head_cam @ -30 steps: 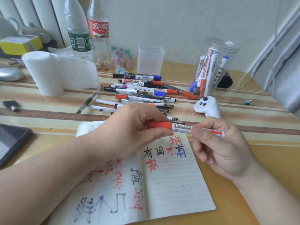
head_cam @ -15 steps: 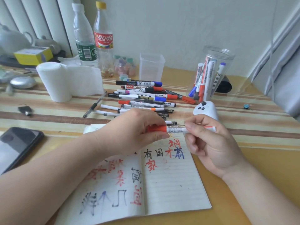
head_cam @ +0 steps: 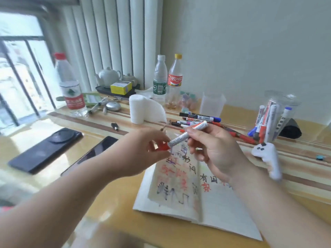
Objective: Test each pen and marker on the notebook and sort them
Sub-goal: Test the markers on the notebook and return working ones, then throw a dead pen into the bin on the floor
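Found marker (head_cam: 189, 133) gripped in right hand (head_cam: 215, 149) above notebook (head_cam: 223, 212), long axis slanted: tip end low-left, tail high-right. Noted red cap (head_cam: 162, 147) pinched in left hand (head_cam: 143, 153) at tip end. Recorded marker level half a second earlier.

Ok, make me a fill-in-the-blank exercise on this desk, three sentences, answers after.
The cap pinched by the left hand is coloured ___. The right hand grips the marker over a notebook that lies ___, not closed. The clear jar of markers stands on the person's ___ side.
Missing words: red; open; right.
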Available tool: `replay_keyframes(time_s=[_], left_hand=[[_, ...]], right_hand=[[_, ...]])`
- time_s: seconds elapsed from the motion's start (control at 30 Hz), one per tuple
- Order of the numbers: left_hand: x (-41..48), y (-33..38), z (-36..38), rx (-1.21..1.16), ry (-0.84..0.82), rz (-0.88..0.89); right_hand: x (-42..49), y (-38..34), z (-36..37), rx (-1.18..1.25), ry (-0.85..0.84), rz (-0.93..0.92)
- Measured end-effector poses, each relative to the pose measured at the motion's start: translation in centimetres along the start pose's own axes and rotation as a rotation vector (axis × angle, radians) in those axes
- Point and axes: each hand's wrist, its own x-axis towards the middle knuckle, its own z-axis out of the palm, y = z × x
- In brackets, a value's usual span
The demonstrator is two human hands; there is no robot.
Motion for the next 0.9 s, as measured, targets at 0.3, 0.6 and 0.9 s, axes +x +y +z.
replay_keyframes(time_s=[0.3, 0.6, 0.9], left_hand=[[-22.0, -10.8, -7.1, -0.073, 0.522, -0.573], [-44.3, -20.1, -10.4, -0.004, 0.979, -1.185], [-48.9, -24.5, -7.2, -0.183, 0.910, -1.358]], right_hand=[[1.3, 2.6, 12.5, -0.079, -0.351, 0.086], [-2.5, 10.0, 33.7, -0.380, -0.839, 0.012], [-4.5, 13.9, 39.5, -0.825, -0.989, -0.125]])
